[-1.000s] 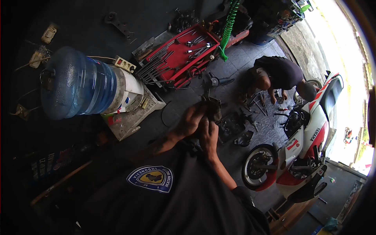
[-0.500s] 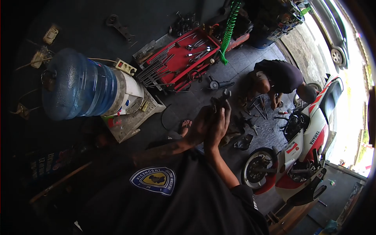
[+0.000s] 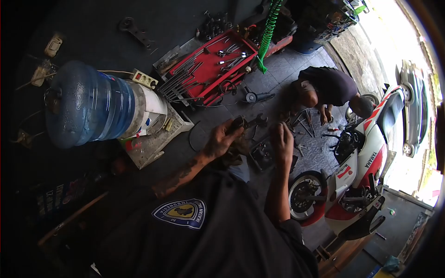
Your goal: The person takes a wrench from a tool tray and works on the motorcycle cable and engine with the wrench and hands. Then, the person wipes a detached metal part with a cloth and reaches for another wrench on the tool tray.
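Note:
My left hand [image 3: 221, 141] is closed around a dark metal open-end wrench [image 3: 257, 121]. The wrench's jaw points right, toward my other hand. Apart from it, my right hand [image 3: 282, 141] is raised with its fingers pressed together. Whether anything small sits in those fingers is hidden. Beyond the hands, a dark engine-like part [image 3: 262, 154] lies on the floor.
A red tool tray [image 3: 204, 88] holds several wrenches. An angle grinder [image 3: 258, 97] lies on the floor below a green coiled hose [image 3: 267, 41]. A water dispenser bottle [image 3: 92, 104] stands left. To the right are a crouching person [image 3: 330, 85] and a motorcycle [image 3: 366, 157].
My hands were together around the wrench and have come apart. The left moved left and keeps the wrench; the right moved right.

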`<state>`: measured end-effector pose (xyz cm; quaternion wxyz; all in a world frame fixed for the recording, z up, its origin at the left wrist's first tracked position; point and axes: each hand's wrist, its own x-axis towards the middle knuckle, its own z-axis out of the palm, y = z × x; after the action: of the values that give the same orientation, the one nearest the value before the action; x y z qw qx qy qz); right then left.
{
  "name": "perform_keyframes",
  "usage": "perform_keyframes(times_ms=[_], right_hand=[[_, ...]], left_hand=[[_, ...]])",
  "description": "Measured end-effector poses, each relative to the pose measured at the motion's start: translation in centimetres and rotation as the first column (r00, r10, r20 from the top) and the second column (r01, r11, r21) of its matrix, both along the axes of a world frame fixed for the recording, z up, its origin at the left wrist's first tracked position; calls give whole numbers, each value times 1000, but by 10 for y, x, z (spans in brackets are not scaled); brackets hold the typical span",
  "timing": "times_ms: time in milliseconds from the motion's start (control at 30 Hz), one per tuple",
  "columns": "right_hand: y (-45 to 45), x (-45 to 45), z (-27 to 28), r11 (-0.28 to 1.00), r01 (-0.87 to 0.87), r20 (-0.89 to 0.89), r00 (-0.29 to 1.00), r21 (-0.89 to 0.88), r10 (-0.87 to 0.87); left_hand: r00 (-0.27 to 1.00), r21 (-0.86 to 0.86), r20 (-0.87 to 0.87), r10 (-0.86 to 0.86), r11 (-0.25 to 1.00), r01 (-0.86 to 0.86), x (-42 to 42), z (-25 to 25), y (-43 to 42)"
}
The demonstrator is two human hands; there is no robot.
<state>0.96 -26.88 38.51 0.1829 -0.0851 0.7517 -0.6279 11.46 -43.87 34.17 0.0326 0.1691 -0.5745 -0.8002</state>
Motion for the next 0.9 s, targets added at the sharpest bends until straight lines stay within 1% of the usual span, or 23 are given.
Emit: perform_keyframes(times_ms=[33,100,133,167,200,233,267,300,367,433,467,500,567,600,633,667,700,733,767,800,833,867,900], right_hand=[[-8,0,1,1000,2,-2,1000,2,-2],[-25,3,3,993,-94,20,996,75,93],[-30,5,9,988,-104,-86,990,113,114],[-32,5,8,988,-109,-86,989,110,119],[-32,5,7,992,-106,-44,993,75,109],[-32,8,7,994,-103,7,995,46,103],[-31,9,9,993,-112,19,994,48,111],[-31,7,14,988,-146,13,989,40,146],[-33,8,17,983,-177,10,984,36,177],[-36,10,17,980,-196,-48,979,22,197],[-37,10,19,978,-205,-48,977,40,207],[-39,11,19,977,-208,-46,977,43,209],[-41,17,18,975,-220,-32,975,27,221],[-40,19,16,972,-233,-41,971,22,234],[-40,21,16,972,-233,-40,972,24,233],[-39,24,16,980,-201,-40,979,0,200],[-39,26,16,985,-168,-43,985,-25,167],[-41,26,16,994,-108,-49,993,-37,106],[-40,23,17,994,-106,-50,993,-34,104],[-39,19,18,997,-80,-21,997,-22,80],[-40,19,20,999,-53,10,999,-11,53],[-42,20,25,999,0,72,997,-44,3],[-39,15,24,999,-16,67,998,-33,18]], left_hand=[[1000,20,-9,-23,1000,24,-3,4,3],[999,36,-15,-44,998,44,-6,11,1],[994,84,-8,-109,990,109,-7,14,-4],[985,131,-5,-172,976,171,-10,18,-9],[986,128,-3,-165,978,164,-12,23,-15],[964,106,-4,-265,959,264,-11,29,-19],[932,85,-3,-363,928,362,-10,34,-23],[934,88,1,-357,930,356,-12,39,-27],[878,57,97,-468,884,465,-17,46,-32],[867,29,68,-494,869,493,-22,48,-35],[855,-4,40,-518,855,518,-24,49,-37],[856,-1,40,-516,856,516,-25,52,-39],[798,191,98,-595,798,572,-26,61,-44],[798,191,97,-595,798,572,-28,66,-46],[765,208,164,-622,780,590,-29,70,-47],[727,231,230,-647,762,605,-29,71,-45],[727,232,229,-647,762,605,-27,66,-43],[760,195,140,-634,771,607,-26,56,-40],[785,160,46,-618,780,605,-25,51,-37],[784,162,44,-619,779,606,-23,51,-35],[801,225,40,-597,786,575,-20,51,-34],[818,285,38,-575,790,542,-18,52,-34],[819,285,38,-573,792,540,-15,51,-35]])
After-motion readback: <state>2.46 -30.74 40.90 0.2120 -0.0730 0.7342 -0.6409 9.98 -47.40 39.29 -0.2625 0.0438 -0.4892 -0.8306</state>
